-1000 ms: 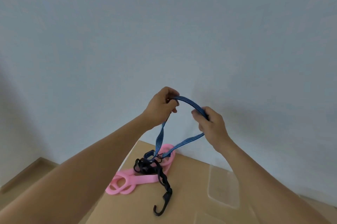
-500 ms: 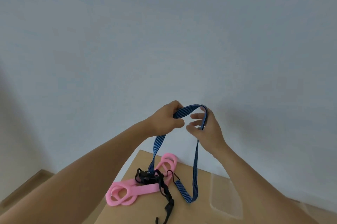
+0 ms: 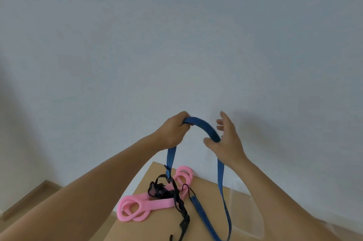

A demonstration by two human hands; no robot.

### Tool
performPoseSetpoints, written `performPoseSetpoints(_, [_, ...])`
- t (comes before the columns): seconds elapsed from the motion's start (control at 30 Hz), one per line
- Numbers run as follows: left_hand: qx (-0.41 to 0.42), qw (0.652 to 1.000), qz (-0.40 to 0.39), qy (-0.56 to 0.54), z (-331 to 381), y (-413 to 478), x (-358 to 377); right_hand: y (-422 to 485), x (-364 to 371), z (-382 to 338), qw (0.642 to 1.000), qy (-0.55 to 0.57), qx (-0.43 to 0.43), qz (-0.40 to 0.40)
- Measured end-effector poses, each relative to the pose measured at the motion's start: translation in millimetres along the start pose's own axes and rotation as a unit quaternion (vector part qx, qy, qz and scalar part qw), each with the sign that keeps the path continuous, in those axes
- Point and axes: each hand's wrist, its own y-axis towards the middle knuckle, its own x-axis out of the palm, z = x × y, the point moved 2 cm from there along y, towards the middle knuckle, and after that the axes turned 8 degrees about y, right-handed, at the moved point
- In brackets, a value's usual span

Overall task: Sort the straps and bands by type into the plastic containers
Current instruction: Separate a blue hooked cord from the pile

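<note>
The left hand (image 3: pixel 173 131) grips a blue striped elastic strap (image 3: pixel 204 127), which arches over to the right hand (image 3: pixel 228 140), whose fingers are spread. Both strap ends hang to a tan cardboard surface (image 3: pixel 200 227) beside pink foam loop bands (image 3: pixel 155 204) and a black hooked strap (image 3: pixel 181 204).

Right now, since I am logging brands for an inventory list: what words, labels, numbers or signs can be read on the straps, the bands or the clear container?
None: no word, label, brand, number or sign can be read.
Blue striped strap: stripes only.
Pink bands: plain.
Black strap: no marking shows; its hook is too small to tell.
Clear container: no label on the part in view.
</note>
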Motion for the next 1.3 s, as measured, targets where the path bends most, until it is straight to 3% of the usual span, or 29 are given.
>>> performPoseSetpoints(0.13, [0.023,1.000,-0.011,0.014,4.5,-0.5,2.1,-0.1,12.5,-11.3,0.996,-0.015,-0.039,-0.077])
performPoseSetpoints(0.33, [-0.080,0.986,-0.126,-0.069,-51.5,-21.6,22.3,8.9,-12.0,-24.2,0.985,0.122,-0.071,0.096])
performPoseSetpoints(0.4, [-0.098,0.976,-0.119,-0.153,-55.6,-27.0,25.0,15.1,-16.5,-17.9,0.977,0.138,-0.057,0.150])
performPoseSetpoints(0.47, [-0.123,0.940,-0.055,-0.313,-42.2,-26.6,20.7,14.1,-11.0,-9.4,0.982,0.113,-0.024,0.152])
performPoseSetpoints(0.57, [-0.148,0.853,0.070,-0.496,-14.2,-15.2,9.8,1.2,14.3,-1.9,0.997,0.061,0.020,0.049])
performPoseSetpoints(0.67, [-0.139,0.789,0.066,-0.595,-0.5,-4.1,2.9,-10.4,35.8,-6.5,0.996,0.039,0.034,-0.076])
performPoseSetpoints(0.77, [-0.107,0.735,0.055,-0.667,5.4,-0.2,-5.2,-19.4,41.8,-7.0,0.984,0.075,0.044,-0.156])
performPoseSetpoints(0.87, [-0.139,0.673,0.168,-0.707,7.7,6.1,-30.2,-30.1,31.5,9.7,0.959,0.089,0.101,-0.248])
performPoseSetpoints(0.9, [-0.151,0.667,0.207,-0.700,4.9,8.0,-41.2,-33.8,26.1,19.7,0.951,0.064,0.122,-0.277])
performPoseSetpoints(0.97, [-0.165,0.715,0.273,-0.622,-7.1,10.5,-61.9,-37.2,15.3,38.1,0.948,-0.009,0.149,-0.282])
performPoseSetpoints(1.03, [-0.148,0.833,0.277,-0.456,-18.7,9.9,-66.3,-31.8,7.3,39.0,0.964,-0.004,0.163,-0.212])
performPoseSetpoints(1.07, [-0.128,0.889,0.237,-0.370,-21.6,7.8,-58.7,-26.3,5.8,30.0,0.973,0.047,0.157,-0.161])
performPoseSetpoints(1.13, [-0.088,0.958,0.108,-0.250,-22.5,-2.4,-32.4,-12.6,6.2,-1.6,0.973,0.181,0.122,-0.074])
performPoseSetpoints(1.2, [-0.035,0.979,-0.013,-0.200,-22.7,-13.8,-6.0,-0.8,9.3,-36.7,0.952,0.292,0.083,-0.049])
performPoseSetpoints(1.3, [0.002,0.967,-0.129,-0.221,-21.1,-24.6,20.4,6.9,15.7,-72.0,0.926,0.368,0.048,-0.068])
